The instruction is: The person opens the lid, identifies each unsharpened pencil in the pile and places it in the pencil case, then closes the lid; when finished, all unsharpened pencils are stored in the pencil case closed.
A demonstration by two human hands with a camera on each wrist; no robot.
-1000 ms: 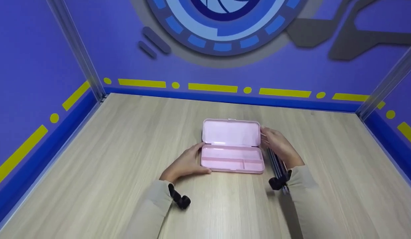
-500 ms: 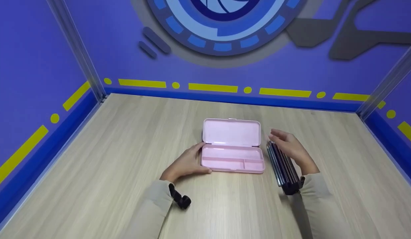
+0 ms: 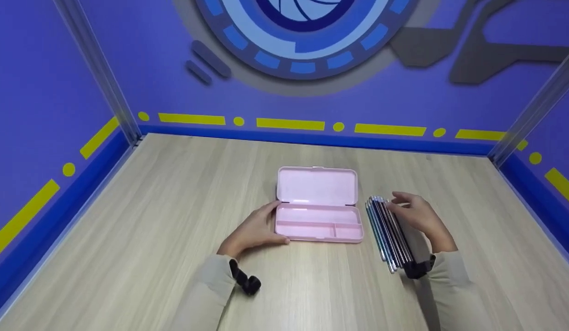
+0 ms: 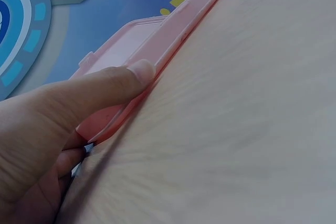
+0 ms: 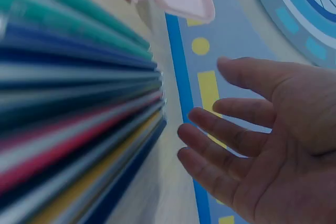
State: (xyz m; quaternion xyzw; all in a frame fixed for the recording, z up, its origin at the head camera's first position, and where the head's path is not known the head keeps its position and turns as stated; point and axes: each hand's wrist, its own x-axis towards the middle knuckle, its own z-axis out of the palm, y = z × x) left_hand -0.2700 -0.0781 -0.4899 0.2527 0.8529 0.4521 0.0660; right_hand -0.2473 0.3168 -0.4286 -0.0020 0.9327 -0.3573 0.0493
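Gripped the left end of an open pink pencil case (image 3: pixel 317 214) with the left hand (image 3: pixel 253 229), pressing the thumb against the front wall and bending the fingers round the side near the hinge. Had the case standing on a wood-grained table (image 3: pixel 183 197), with the lid (image 3: pixel 317 186) leaned back toward a violet-blue wall (image 3: pixel 146 55) and the base divided into one long rear compartment, a long front one at left and a short one at front right. Had a row of slim pencils (image 3: pixel 390 234) lying just to the right, apart from the case and slanted, showing teal, blue, red and yellow barrels in the right wrist view. Held the right hand (image 3: pixel 418 214) over the pencils' right side near their far ends, with the fingers loosely spread, slightly bent, and nothing in its grasp.
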